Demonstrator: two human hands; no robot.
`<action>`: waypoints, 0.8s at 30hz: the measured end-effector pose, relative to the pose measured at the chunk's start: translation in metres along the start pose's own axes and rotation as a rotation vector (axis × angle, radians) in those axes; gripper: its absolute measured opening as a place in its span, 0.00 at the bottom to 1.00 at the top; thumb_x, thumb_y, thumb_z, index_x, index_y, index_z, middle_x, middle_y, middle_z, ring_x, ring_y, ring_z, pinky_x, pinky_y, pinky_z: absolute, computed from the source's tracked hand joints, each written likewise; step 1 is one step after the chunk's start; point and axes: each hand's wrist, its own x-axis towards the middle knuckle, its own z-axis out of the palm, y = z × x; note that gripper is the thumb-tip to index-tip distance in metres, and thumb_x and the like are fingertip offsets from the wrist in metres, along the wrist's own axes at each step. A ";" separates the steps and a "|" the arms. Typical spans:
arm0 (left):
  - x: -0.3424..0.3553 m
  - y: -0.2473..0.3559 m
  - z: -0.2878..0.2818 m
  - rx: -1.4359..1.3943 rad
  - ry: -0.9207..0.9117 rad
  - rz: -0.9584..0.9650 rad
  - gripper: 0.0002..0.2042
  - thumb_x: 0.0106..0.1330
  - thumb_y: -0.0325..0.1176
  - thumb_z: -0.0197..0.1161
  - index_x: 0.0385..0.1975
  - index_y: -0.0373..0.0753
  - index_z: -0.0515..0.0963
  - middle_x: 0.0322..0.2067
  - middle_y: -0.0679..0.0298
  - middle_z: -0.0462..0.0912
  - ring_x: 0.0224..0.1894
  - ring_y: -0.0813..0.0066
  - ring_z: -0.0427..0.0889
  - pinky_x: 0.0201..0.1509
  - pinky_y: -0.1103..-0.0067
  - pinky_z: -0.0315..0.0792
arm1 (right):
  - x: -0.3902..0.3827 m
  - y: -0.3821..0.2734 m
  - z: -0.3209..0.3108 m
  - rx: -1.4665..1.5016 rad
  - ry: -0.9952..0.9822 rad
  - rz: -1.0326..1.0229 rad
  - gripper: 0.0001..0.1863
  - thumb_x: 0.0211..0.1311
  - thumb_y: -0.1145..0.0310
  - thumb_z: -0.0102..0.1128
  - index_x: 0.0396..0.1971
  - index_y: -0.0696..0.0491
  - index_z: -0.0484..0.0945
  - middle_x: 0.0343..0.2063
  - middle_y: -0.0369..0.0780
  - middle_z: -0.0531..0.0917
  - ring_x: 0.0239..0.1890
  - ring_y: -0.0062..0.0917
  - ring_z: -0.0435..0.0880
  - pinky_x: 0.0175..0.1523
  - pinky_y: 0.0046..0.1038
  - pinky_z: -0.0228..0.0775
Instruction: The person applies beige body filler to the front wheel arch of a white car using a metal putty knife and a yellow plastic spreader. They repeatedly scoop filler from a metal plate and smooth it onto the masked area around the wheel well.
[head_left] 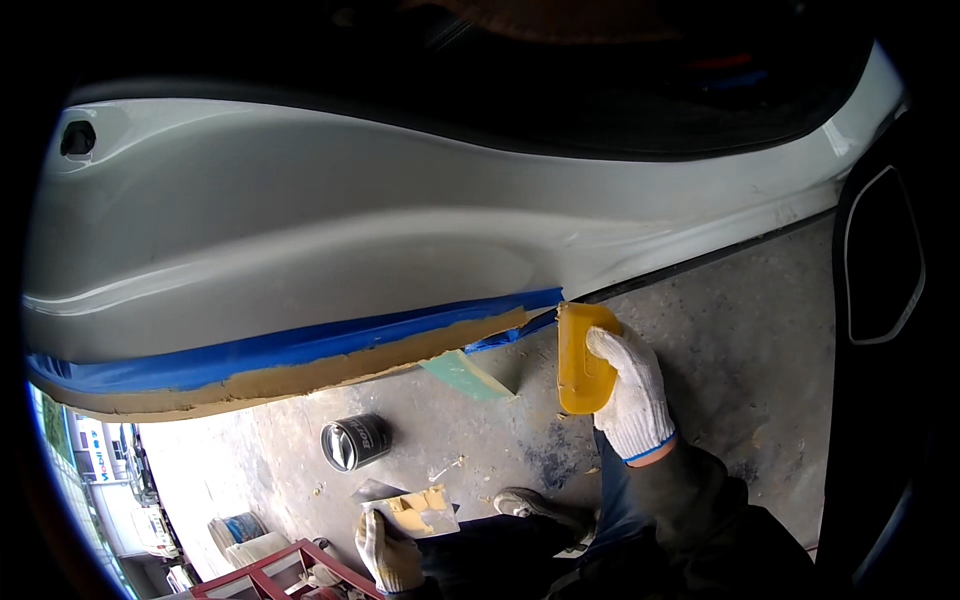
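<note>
My right hand (637,400), in a white knit glove, grips a yellow plastic spreader (586,372) with its thumb across the face. The spreader stands just past the right end of a blue masking tape strip (300,340). Below that tape, a band of tan filler (300,371) runs along the lower edge of a light grey car body panel (300,250). Low in the view my left hand (390,558), gloved as well, holds a flat mixing plate (455,522) by its left side. Tan filler (418,509) is smeared over the plate.
A dark can (357,443) stands on the stained concrete floor (740,330). A pale green flap (465,376) hangs under the panel's edge. At lower left are a red metal frame (262,577) and a bucket (236,530). My shoe (530,503) rests nearby; a dark door edge (865,420) rises at right.
</note>
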 end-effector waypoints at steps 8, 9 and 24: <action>0.034 0.028 -0.011 -0.586 -0.066 -0.230 0.14 0.73 0.29 0.47 0.28 0.29 0.76 0.21 0.63 0.76 0.23 0.76 0.72 0.25 0.79 0.64 | -0.029 0.003 -0.002 -0.324 -0.008 -0.195 0.13 0.60 0.67 0.66 0.39 0.60 0.77 0.31 0.37 0.79 0.34 0.19 0.79 0.42 0.23 0.73; 0.032 0.026 -0.011 -0.870 -0.053 -0.452 0.15 0.74 0.32 0.48 0.28 0.29 0.76 0.21 0.66 0.75 0.23 0.83 0.70 0.25 0.82 0.63 | -0.030 0.010 -0.004 -0.381 -0.032 -0.233 0.13 0.59 0.68 0.66 0.37 0.61 0.76 0.30 0.37 0.79 0.33 0.19 0.78 0.41 0.23 0.73; 0.029 0.016 -0.024 -1.478 0.024 -0.795 0.16 0.72 0.39 0.54 0.36 0.28 0.77 0.27 0.62 0.80 0.27 0.78 0.75 0.31 0.83 0.67 | -0.059 0.035 0.012 -0.645 -0.254 -0.171 0.13 0.57 0.75 0.67 0.40 0.63 0.76 0.33 0.39 0.82 0.35 0.19 0.81 0.45 0.22 0.75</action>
